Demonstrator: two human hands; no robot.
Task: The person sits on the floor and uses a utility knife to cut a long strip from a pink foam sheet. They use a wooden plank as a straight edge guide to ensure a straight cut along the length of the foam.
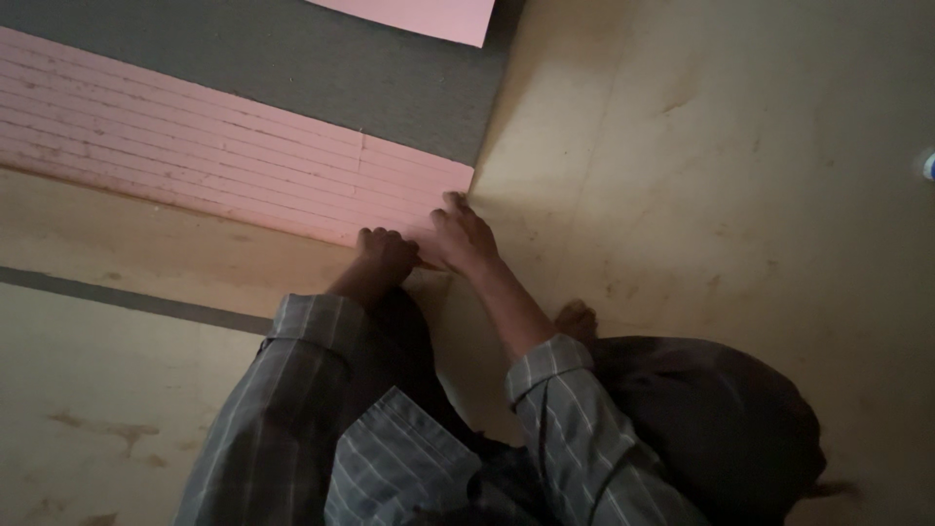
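Observation:
A long pink ribbed board (195, 146) lies on a grey surface (321, 58) beside a tan floor (701, 175). My left hand (387, 251) is closed in a fist at the board's near corner edge. My right hand (462, 234) rests flat on that same corner, fingers reaching its end. Whether my left hand grips the board's edge or something small is hidden in the dim light. Both arms wear grey checked sleeves.
A second pink sheet (419, 18) lies at the top edge. A dark strip (127, 297) crosses the tan floor at left. My bare foot (577, 319) and dark trousers (711, 419) are at lower right. A small bluish object (928, 166) sits at the right edge.

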